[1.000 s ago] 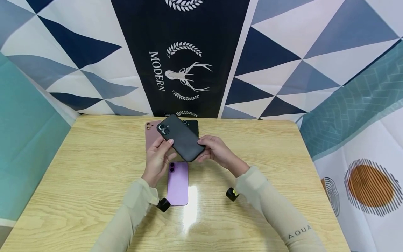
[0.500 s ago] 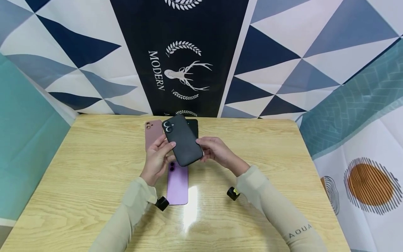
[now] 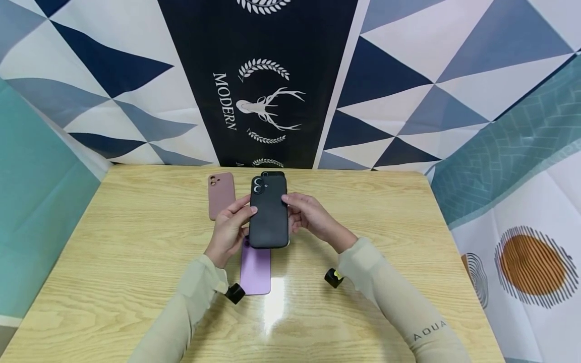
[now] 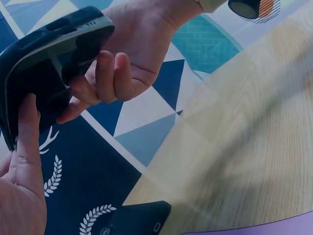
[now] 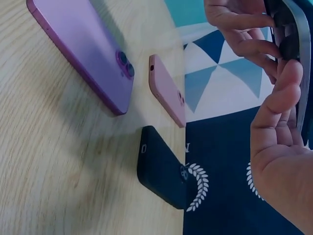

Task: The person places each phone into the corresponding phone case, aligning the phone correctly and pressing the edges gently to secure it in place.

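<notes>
A smartphone in a black case (image 3: 269,222) is held above the table, its back and two camera rings facing up in the head view. My left hand (image 3: 228,229) grips its left edge, thumb on the back. On the opposite edge, my right hand (image 3: 313,217) pinches it with the thumb on top and fingers underneath. The dark glassy underside (image 4: 44,83) shows in the left wrist view, with fingertips against it. Below the held phone lies a purple phone (image 3: 255,275), its upper part partly covered.
A pink phone case (image 3: 221,195) lies near the table's back edge. Beside it is a black phone or case (image 5: 164,169), mostly hidden in the head view. The wooden table (image 3: 386,217) meets a patterned cloth backdrop (image 3: 281,101).
Both hands have turned the black-cased phone from a slant to nearly upright in the head view and brought it slightly nearer. The pink case is now uncovered, while the purple phone's top is more covered.
</notes>
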Action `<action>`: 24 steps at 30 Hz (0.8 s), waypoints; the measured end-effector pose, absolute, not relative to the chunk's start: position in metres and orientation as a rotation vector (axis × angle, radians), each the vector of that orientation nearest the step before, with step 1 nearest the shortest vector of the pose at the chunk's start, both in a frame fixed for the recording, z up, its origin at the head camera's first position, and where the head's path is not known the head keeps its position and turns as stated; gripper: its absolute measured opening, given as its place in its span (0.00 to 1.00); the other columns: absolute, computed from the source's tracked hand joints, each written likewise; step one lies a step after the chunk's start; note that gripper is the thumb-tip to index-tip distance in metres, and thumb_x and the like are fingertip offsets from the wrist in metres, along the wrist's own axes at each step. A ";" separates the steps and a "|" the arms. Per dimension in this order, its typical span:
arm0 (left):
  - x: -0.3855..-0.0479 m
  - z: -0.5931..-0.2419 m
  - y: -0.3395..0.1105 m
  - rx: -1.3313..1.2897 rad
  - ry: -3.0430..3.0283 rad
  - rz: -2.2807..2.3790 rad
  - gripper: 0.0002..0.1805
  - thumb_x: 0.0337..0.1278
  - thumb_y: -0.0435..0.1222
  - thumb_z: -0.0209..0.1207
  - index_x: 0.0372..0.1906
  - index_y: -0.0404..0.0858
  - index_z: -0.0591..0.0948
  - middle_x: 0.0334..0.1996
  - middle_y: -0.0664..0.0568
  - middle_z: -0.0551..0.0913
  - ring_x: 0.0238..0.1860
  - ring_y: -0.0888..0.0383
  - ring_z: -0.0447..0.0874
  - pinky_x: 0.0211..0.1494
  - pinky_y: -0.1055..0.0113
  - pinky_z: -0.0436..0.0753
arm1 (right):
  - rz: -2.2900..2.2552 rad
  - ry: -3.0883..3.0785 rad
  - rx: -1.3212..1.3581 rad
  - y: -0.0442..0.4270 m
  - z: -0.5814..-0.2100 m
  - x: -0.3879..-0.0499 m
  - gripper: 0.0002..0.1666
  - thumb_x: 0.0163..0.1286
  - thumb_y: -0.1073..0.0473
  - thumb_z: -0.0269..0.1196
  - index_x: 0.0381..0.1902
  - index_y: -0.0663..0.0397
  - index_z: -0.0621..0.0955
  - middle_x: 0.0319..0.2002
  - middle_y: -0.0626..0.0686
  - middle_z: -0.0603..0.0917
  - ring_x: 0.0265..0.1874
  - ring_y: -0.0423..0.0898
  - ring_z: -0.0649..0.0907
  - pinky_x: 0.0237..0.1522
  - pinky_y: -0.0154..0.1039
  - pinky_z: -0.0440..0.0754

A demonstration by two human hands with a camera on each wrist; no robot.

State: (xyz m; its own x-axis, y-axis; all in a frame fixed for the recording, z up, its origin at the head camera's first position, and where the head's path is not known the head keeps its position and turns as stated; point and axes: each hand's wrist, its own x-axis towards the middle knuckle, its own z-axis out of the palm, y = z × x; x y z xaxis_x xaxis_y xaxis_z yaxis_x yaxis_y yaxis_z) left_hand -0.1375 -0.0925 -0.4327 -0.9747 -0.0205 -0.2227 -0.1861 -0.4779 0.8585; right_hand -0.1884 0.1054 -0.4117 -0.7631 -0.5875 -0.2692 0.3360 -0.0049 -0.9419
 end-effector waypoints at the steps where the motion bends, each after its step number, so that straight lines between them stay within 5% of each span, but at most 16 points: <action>1: -0.138 -0.432 -0.093 -0.311 1.551 2.595 0.27 0.57 0.25 0.53 0.65 0.33 0.68 0.29 0.60 0.87 0.29 0.67 0.85 0.22 0.75 0.82 | -1.841 1.623 -0.260 0.105 -0.411 -0.188 0.12 0.71 0.53 0.48 0.41 0.56 0.72 0.16 0.45 0.79 0.12 0.38 0.77 0.17 0.29 0.76; 12: -0.139 -0.427 -0.098 -0.250 1.421 2.618 0.22 0.68 0.34 0.46 0.65 0.35 0.67 0.29 0.60 0.86 0.29 0.67 0.83 0.30 0.76 0.82 | -1.965 1.598 -0.254 0.099 -0.407 -0.184 0.08 0.71 0.61 0.46 0.43 0.60 0.68 0.18 0.47 0.83 0.13 0.40 0.81 0.19 0.31 0.81; 15: -0.139 -0.427 -0.100 -0.245 1.324 2.602 0.18 0.72 0.43 0.39 0.56 0.39 0.73 0.31 0.59 0.85 0.30 0.65 0.84 0.32 0.72 0.83 | -2.057 1.587 -0.244 0.096 -0.405 -0.183 0.09 0.71 0.61 0.46 0.47 0.58 0.66 0.19 0.48 0.84 0.14 0.40 0.83 0.20 0.32 0.83; 19: -0.135 -0.428 -0.102 -0.210 1.292 2.454 0.25 0.70 0.55 0.33 0.43 0.42 0.74 0.28 0.56 0.84 0.27 0.62 0.84 0.30 0.69 0.84 | -2.163 1.554 -0.221 0.093 -0.404 -0.184 0.12 0.72 0.62 0.45 0.52 0.54 0.62 0.22 0.49 0.86 0.18 0.43 0.85 0.24 0.34 0.85; 24: -0.131 -0.428 -0.098 -0.085 1.398 2.323 0.24 0.69 0.54 0.40 0.33 0.40 0.76 0.22 0.56 0.83 0.20 0.64 0.81 0.26 0.72 0.83 | -2.245 1.544 -0.236 0.088 -0.407 -0.184 0.16 0.73 0.64 0.44 0.56 0.54 0.59 0.26 0.49 0.87 0.21 0.45 0.87 0.28 0.37 0.86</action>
